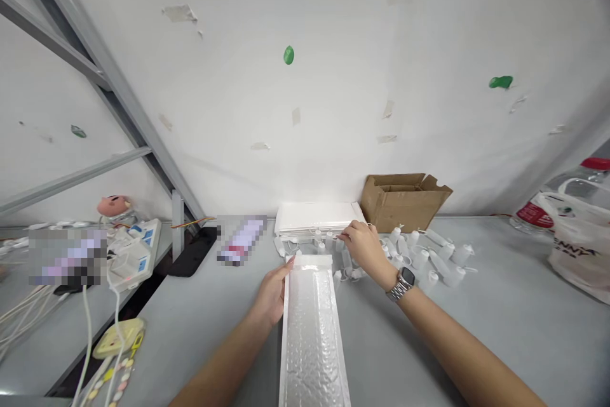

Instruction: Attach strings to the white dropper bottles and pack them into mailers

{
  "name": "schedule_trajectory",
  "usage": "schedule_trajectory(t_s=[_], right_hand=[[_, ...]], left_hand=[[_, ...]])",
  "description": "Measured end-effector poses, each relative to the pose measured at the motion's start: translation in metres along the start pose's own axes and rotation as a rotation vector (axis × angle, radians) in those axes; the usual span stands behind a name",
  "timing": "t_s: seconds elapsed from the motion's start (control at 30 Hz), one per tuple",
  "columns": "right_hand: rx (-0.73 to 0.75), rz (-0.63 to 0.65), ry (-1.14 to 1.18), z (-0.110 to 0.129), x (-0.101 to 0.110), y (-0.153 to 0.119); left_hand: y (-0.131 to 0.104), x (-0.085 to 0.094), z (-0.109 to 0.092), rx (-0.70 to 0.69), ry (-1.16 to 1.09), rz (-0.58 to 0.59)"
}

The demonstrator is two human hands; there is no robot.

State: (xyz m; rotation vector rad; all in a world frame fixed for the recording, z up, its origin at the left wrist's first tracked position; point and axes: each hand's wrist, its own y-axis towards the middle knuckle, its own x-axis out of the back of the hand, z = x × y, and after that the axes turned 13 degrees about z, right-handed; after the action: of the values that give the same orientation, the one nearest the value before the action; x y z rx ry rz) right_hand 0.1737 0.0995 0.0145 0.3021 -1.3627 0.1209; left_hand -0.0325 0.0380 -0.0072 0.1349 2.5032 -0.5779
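Behind both hands, a white wall [333,96] is rising, marked with tape scraps. The grey counter [219,312] is spreading beneath them, its near edge falling out of view; to the right, its surface is stretching from the right forearm to a plastic bag [579,248], itself cut off. Between the forearms, a bubble mailer [312,324] is lying lengthwise, its lower end cropped; the left hand [274,293] is pinching its upper left edge. Beyond the right hand [366,248], a cardboard box [395,211] is standing open, its inside mostly hidden, beside a white stack [317,218]. The right hand's fingers are curling down among small bottles [421,259], hiding some; whether they are gripping one, I cannot tell.
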Motion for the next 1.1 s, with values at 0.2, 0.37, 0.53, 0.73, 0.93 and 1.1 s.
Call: schedule_trajectory(t_s=[0.2,0.37,0.53,0.73,0.93,1.1], right_hand=[[0.004,-0.052,0.048,-0.002,-0.005,0.002],[0.019,-0.094,0.12,0.001,0.003,0.001],[0.126,-0.205,0.5,0.019,0.032,-0.011],[0.235,-0.057,0.894,0.051,0.027,-0.024],[0.122,0.131,1.118,0.059,0.005,-0.023],[0.136,0.259,1.019,0.069,-0.001,-0.031]], left_hand=[[-0.003,-0.002,0.002,0.02,0.052,0.111],[-0.001,-0.001,0.004,0.022,0.024,0.075],[-0.001,-0.003,0.004,-0.012,0.013,0.102],[-0.011,-0.016,0.003,-0.067,0.005,0.105],[-0.017,-0.022,0.005,-0.117,-0.005,0.085],[-0.017,-0.018,0.007,-0.151,-0.008,0.082]])
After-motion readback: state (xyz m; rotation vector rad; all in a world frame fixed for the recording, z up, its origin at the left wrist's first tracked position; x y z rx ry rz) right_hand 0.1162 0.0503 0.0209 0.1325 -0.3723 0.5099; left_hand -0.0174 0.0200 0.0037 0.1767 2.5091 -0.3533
